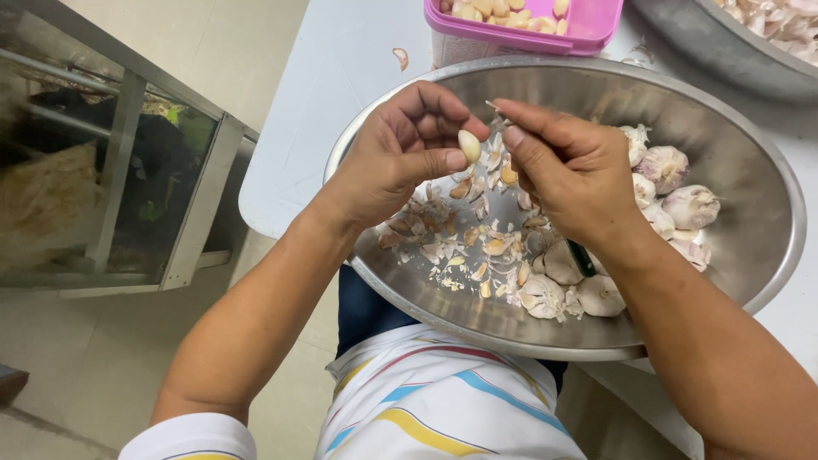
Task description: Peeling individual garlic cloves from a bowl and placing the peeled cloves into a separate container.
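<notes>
One small peeled garlic clove (469,146), light, firm and likely slick, is sitting pinched in the left hand (400,153) fingertips while the right hand (573,170) is gripping a dark-handled tool (582,258) and picking at its skin.

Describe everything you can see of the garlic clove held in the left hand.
The garlic clove is small, pale cream and smooth, apparently peeled, with a plump teardrop shape. It stands roughly upright, pinched between thumb and fingertips of the left hand, above the steel bowl. The right hand is close beside it; whether it touches the clove cannot be told.
</notes>
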